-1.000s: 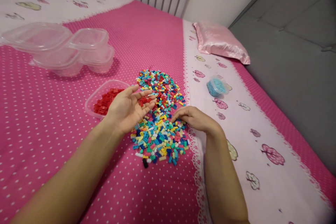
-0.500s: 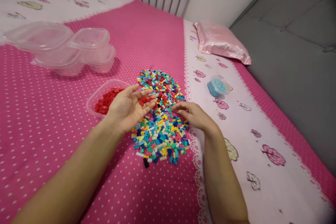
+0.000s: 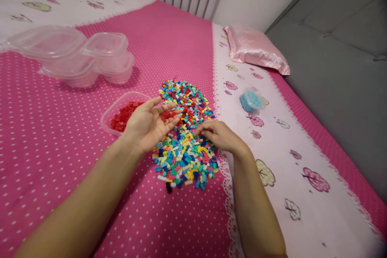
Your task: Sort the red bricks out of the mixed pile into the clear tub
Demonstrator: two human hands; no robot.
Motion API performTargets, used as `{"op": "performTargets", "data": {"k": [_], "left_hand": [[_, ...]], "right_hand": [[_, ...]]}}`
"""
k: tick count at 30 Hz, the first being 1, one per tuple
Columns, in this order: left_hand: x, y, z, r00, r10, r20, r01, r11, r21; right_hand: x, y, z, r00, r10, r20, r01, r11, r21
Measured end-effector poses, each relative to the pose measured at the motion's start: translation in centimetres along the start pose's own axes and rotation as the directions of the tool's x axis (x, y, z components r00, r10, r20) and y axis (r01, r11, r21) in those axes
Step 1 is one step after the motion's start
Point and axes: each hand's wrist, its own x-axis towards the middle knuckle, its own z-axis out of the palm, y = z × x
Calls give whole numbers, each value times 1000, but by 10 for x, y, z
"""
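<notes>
My left hand (image 3: 148, 125) is palm up over the left side of a pile of small, mixed-colour toy building bricks (image 3: 187, 161). Its fingers are loosely curled, with several red toy bricks (image 3: 169, 116) resting on them. Just behind it, a clear plastic tub (image 3: 105, 119) holds more red bricks, partly hidden by the hand. My right hand (image 3: 219, 134) reaches into the pile's right side, thumb and fingertips close together at the bricks. Whatever lies between those fingertips is too small to make out.
Stacked clear plastic containers (image 3: 65, 66) stand at the far left on the pink dotted bedspread (image 3: 45, 161). A small tub of light-blue bricks (image 3: 251, 100) sits to the right, below a pink satin pillow (image 3: 256, 50). A grey padded headboard (image 3: 341, 48) borders the right.
My right hand has moved slightly left and down, its fingertips drawing closer together over the bricks. My left hand stays almost still with the red bricks.
</notes>
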Motion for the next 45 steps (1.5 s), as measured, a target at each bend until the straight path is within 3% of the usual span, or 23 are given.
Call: {"op": "performTargets", "data": {"k": [3, 6, 13, 15, 17, 19, 21, 28, 33, 45], "left_hand": [[0, 0, -1, 1000, -7, 4, 7, 1000, 2], [1, 0, -1, 1000, -2, 1, 2, 1000, -1], [0, 0, 0, 1000, -15, 9, 15, 1000, 0], [0, 1, 1, 1000, -19, 7, 19, 1000, -1], [0, 0, 1, 1000, -7, -2, 7, 1000, -7], [0, 0, 0, 1000, 2, -5, -2, 1000, -12], [1, 0, 0, 1000, 0, -2, 0, 1000, -10], [0, 1, 1, 1000, -5, -7, 5, 1000, -3], [0, 0, 0, 1000, -13, 0, 13, 1000, 6], [2, 1, -2, 1000, -28, -3, 28, 999, -23]], "right_hand": [[2, -3, 2, 996, -74, -44, 73, 997, -26], [4, -7, 7, 992, -120, 41, 120, 993, 8], [-1, -12, 4, 968, -124, 218, 92, 984, 153], [-1, -11, 3, 981, -113, 161, 84, 981, 177], [1, -9, 4, 997, -73, -9, 73, 987, 145], [5, -8, 8, 978, -40, -203, 55, 996, 71], [9, -7, 14, 951, -34, -306, 32, 999, -9], [17, -6, 29, 946, -9, -325, -43, 987, -153], [16, -5, 28, 941, 38, -336, -80, 990, -112], [15, 0, 25, 909, 21, -416, -6, 999, 39]]}}
